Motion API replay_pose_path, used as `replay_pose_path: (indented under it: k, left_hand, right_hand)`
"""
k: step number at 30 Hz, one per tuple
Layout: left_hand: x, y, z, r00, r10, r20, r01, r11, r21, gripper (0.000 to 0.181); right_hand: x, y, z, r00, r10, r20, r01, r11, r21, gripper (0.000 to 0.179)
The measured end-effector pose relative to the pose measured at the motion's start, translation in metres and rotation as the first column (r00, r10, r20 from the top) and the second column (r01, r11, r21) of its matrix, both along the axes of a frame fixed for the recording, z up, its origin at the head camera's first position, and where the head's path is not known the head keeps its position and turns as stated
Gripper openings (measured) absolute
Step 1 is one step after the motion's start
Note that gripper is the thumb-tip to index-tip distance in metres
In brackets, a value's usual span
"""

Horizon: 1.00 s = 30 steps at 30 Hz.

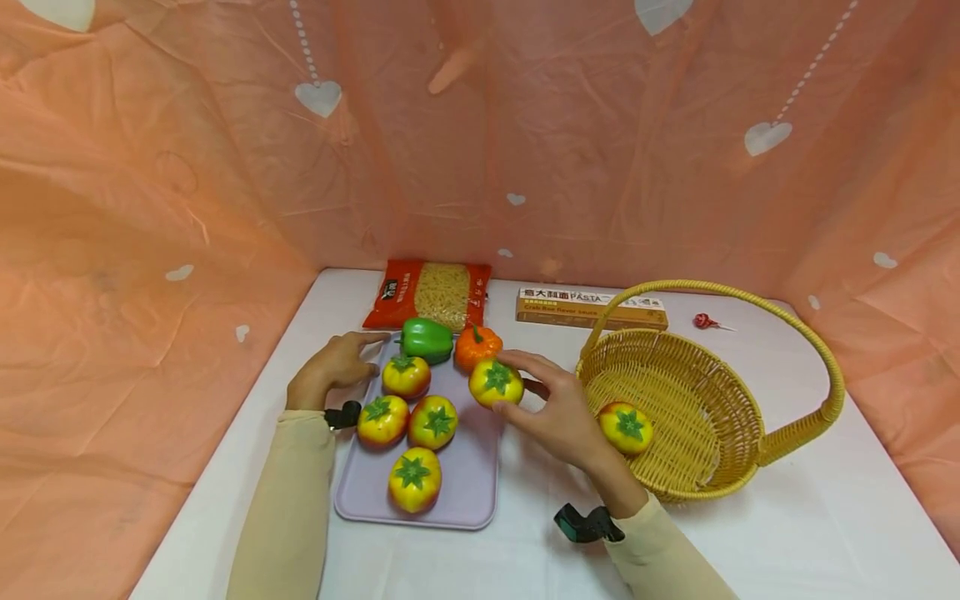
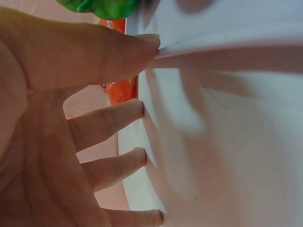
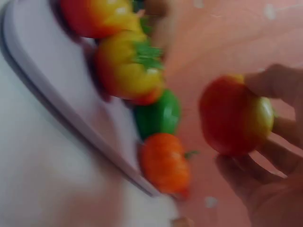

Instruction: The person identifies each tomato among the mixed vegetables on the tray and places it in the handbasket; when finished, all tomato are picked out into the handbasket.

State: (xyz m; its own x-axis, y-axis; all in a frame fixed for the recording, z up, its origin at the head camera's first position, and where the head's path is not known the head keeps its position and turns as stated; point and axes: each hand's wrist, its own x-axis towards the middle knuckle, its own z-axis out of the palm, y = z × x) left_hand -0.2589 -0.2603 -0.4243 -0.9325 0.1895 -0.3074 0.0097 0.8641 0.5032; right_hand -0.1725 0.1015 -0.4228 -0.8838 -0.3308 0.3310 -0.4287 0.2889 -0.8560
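My right hand (image 1: 558, 408) holds a yellow-and-red tomato (image 1: 496, 382) with a green star-shaped top, between thumb and fingers over the right side of the lilac tray (image 1: 468, 492). In the right wrist view this tomato (image 3: 232, 116) is up off the tray. At the tray's left edge is my left hand (image 1: 333, 367), its thumb (image 2: 137, 52) at the rim and its other fingers spread, tips on the white table. On the tray are several more tomatoes (image 1: 415, 479), a green bell pepper (image 1: 426, 340) and a small orange pumpkin (image 1: 477, 347).
To the right stands a wicker basket (image 1: 750, 400) with a tall arched handle and one tomato (image 1: 626, 428) inside. Behind the tray lies a red pasta bag (image 1: 442, 293). A pasta box (image 1: 555, 312) and a red lollipop (image 1: 703, 321) lie at the back, before the orange curtain (image 1: 525, 167).
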Motion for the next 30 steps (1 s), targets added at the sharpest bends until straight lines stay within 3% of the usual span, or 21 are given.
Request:
replay_pose_path:
  k: [4,8,15,20,30]
  left_hand:
    - [0.0,-0.001,0.0,0.999,-0.008,-0.031,0.008,1.0,-0.004,0.069]
    - [0.001,-0.001,0.0,0.998,-0.021,-0.059,0.02,1.0,-0.009,0.069]
    - [0.0,0.0,0.0,1.0,0.001,0.007,-0.001,1.0,-0.003,0.068]
    - [0.0,0.001,0.001,1.0,0.004,0.004,-0.004,1.0,-0.009,0.068]
    - [0.001,0.001,0.0,1.0,0.002,0.005,-0.002,1.0,0.001,0.069]
  right_hand:
    - [0.009,0.027,0.014,0.999,0.025,0.029,-0.026,0.999,0.035,0.058]
    - [0.014,0.058,0.017,0.999,0.016,0.049,-0.019,0.999,0.046,0.057]
    - [0.027,0.115,0.019,0.998,0.002,0.065,-0.005,0.999,0.051,0.053]
    - [0.043,0.149,0.023,0.999,-0.016,0.052,0.01,0.993,0.119,0.053]
    - [0.057,0.183,0.02,0.987,-0.031,0.159,-0.011,0.967,0.253,0.048]
